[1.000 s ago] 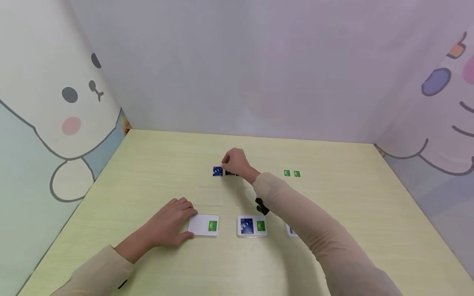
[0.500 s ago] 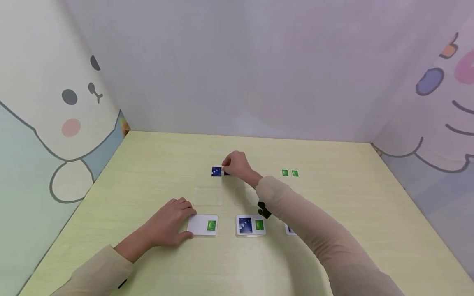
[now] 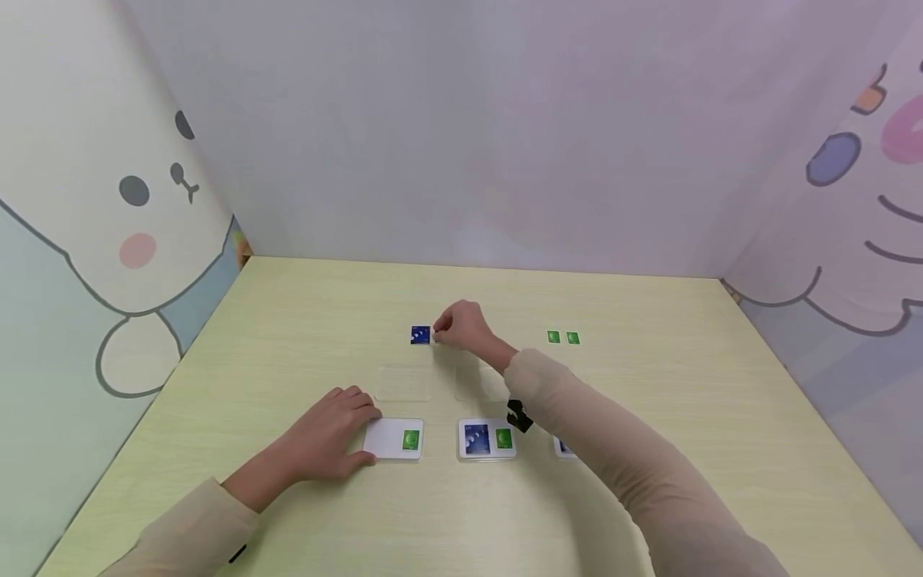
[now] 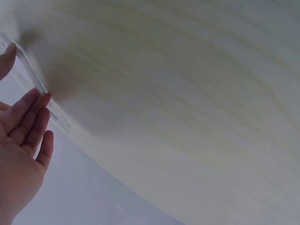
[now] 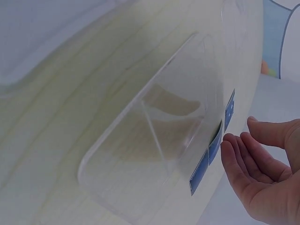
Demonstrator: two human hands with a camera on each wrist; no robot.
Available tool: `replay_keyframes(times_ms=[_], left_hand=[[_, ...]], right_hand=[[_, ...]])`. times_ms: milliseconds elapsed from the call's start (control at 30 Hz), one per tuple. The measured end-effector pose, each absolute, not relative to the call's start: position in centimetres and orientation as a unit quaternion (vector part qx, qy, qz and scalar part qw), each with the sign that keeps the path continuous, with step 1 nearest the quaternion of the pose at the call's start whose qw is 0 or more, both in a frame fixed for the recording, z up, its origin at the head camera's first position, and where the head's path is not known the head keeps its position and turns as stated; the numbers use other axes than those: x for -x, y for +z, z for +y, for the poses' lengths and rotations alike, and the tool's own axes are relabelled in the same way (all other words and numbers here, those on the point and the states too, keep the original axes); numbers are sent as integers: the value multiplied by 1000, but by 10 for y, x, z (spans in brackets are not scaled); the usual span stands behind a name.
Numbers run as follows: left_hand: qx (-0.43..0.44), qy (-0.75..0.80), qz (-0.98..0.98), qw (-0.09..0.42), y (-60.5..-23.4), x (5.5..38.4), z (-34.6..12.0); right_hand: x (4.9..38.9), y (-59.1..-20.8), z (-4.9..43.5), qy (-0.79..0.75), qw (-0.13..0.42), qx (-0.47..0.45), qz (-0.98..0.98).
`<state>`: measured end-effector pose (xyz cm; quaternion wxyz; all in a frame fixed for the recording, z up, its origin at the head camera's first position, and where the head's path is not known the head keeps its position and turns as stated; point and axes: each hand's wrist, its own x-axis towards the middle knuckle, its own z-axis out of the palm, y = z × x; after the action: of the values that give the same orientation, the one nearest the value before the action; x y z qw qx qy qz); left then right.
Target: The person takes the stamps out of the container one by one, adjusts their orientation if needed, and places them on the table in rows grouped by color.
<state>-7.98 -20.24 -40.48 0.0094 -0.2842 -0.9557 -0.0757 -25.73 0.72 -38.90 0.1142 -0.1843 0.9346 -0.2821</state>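
Observation:
My right hand (image 3: 461, 324) reaches across the table to two small blue tiles. One blue tile (image 3: 421, 335) lies uncovered just left of the fingertips; the hand covers the other in the head view. In the right wrist view the fingertips (image 5: 234, 145) touch the nearer blue tile (image 5: 206, 161), with the thumb held apart above it. My left hand (image 3: 335, 437) lies flat on the table, fingers straight, touching the left edge of a white card (image 3: 389, 439) that bears a green square.
A second card (image 3: 486, 439) carries a blue and a green square; my sleeve partly hides a third (image 3: 565, 447). Two clear plastic plates (image 3: 405, 383) lie mid-table, one seen close (image 5: 154, 140). Two green tiles (image 3: 562, 337) sit at right. Walls enclose the table.
My right hand has slid slightly nearer and now covers the second blue tile entirely. The left hand and the cards have not moved.

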Motion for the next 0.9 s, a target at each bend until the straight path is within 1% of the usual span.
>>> replay_keyframes(times_ms=[667,900], left_hand=[[287,-78,-954,23,-407,79,-203],[286,-80,-955,21,-407,78,-203]], right_hand=[[250,-392,19,-293,126,183,930],[248,-392,23,-301,134,181,926]])
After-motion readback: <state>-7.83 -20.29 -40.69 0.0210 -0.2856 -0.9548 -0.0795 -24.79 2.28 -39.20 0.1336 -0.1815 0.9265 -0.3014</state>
